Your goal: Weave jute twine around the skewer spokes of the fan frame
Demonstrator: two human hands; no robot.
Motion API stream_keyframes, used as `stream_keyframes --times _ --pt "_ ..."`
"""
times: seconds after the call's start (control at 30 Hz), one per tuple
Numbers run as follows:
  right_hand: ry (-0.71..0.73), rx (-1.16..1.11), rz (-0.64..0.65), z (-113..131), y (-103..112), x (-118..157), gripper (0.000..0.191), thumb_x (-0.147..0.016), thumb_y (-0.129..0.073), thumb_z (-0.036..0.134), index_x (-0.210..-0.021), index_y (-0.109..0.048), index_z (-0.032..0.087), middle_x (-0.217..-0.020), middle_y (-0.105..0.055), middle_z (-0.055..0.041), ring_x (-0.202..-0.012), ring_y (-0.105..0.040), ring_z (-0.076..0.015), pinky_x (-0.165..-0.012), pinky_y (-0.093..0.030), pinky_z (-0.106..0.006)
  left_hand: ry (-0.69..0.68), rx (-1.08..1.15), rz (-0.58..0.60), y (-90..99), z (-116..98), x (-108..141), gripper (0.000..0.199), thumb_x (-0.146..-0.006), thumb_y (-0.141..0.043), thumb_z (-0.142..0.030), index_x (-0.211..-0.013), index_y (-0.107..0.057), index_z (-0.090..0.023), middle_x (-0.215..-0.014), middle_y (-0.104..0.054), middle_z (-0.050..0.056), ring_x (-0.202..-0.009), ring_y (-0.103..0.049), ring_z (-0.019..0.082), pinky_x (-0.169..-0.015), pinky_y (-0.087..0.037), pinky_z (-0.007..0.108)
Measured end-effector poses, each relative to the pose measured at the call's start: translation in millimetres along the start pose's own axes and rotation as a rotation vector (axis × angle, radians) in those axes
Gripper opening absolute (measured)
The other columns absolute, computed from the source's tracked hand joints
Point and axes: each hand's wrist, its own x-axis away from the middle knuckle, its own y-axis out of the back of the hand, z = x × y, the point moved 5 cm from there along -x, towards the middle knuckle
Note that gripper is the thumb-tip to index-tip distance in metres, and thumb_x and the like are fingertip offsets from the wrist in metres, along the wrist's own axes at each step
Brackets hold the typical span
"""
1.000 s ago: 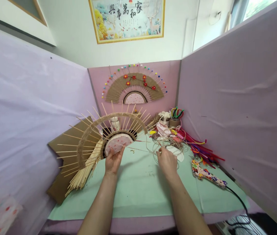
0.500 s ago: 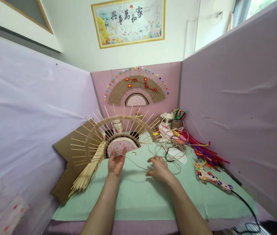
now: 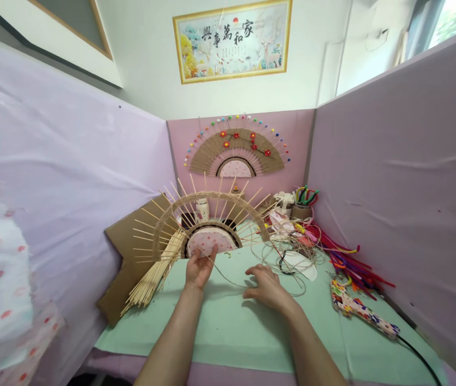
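Observation:
My left hand (image 3: 200,269) grips the lower edge of a half-round fan frame (image 3: 212,195), thumb on the front of its pink dotted fabric centre (image 3: 212,238). Thin wooden sticks radiate from that centre, and a woven band of twine arcs across them. From near my left fingers a thin twine (image 3: 226,276) sags towards my right hand (image 3: 263,284). The right hand hovers above the green tabletop, thumb and fingers curved but apart, with the twine passing by them. Its further run behind the hand is hidden.
Tangled twine (image 3: 292,241) lies right of the fan, beside coloured pipe cleaners (image 3: 357,262). A flower-patterned glue gun (image 3: 362,308) with a black cord rests on the right. Bundled sticks (image 3: 153,279) and cardboard (image 3: 121,241) are at left. A finished fan (image 3: 236,150) hangs behind.
The view has shifted, so the whole scene sits a little further right. Both hands keep nearly the same pose, and the twine between them hangs slightly differently.

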Motion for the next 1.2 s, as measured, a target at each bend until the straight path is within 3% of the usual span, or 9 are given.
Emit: stream_keyframes --times 0.27,0.47,0.7,0.9,1.2 --pt "0.061 -0.010 -0.017 5.1 1.3 0.5 0.053 -0.069 -0.073 0.044 -0.115 -0.064 0.019 -0.120 -0.059 -0.0093 -0.118 -0.048 -0.0271 -0.096 -0.035 -0.034 0.035 0.015 0.008 -3.4 2.6 3.2 0.036 -0.093 -0.040 -0.012 -0.082 -0.073 -0.020 -0.094 -0.076 0.007 -0.100 -0.069 0.016 -0.111 -0.037 0.045" --pt "0.064 -0.024 -0.029 8.6 3.5 1.6 0.050 -0.071 -0.073 0.041 -0.113 -0.065 0.017 -0.117 -0.061 -0.0102 -0.114 -0.051 -0.0270 -0.094 -0.037 -0.033 0.039 0.016 0.047 -1.6 4.0 2.9 0.034 -0.090 -0.043 -0.006 -0.084 -0.074 -0.021 -0.096 -0.076 0.005 -0.110 -0.065 0.017 -0.115 -0.028 0.048" --pt "0.101 -0.078 -0.061 13.3 6.6 2.9 0.039 -0.076 -0.068 0.037 -0.109 -0.065 0.017 -0.118 -0.062 -0.0095 -0.116 -0.051 -0.0257 -0.097 -0.037 -0.032 0.041 0.053 -0.043 -7.4 7.6 7.0 0.034 -0.092 -0.041 -0.007 -0.083 -0.073 -0.018 -0.093 -0.076 0.007 -0.101 -0.068 0.018 -0.110 -0.039 0.047" --pt "0.130 -0.120 -0.092 13.3 5.3 2.6 0.034 -0.078 -0.067 0.036 -0.107 -0.065 0.018 -0.114 -0.062 -0.0097 -0.113 -0.052 -0.0247 -0.097 -0.037 -0.032 0.050 0.025 -0.049 -15.4 10.1 11.7 0.032 -0.091 -0.042 -0.006 -0.085 -0.072 -0.016 -0.094 -0.076 0.010 -0.113 -0.063 0.021 -0.111 -0.036 0.050" --pt "0.146 -0.139 -0.082 12.4 2.0 1.9 0.029 -0.080 -0.065 0.035 -0.103 -0.065 0.018 -0.111 -0.064 -0.0096 -0.112 -0.054 -0.0241 -0.097 -0.038 -0.032 0.065 0.011 -0.079 -16.2 11.8 12.8 0.030 -0.089 -0.046 -0.004 -0.076 -0.072 -0.013 -0.092 -0.075 0.011 -0.106 -0.067 0.022 -0.111 -0.037 0.051"
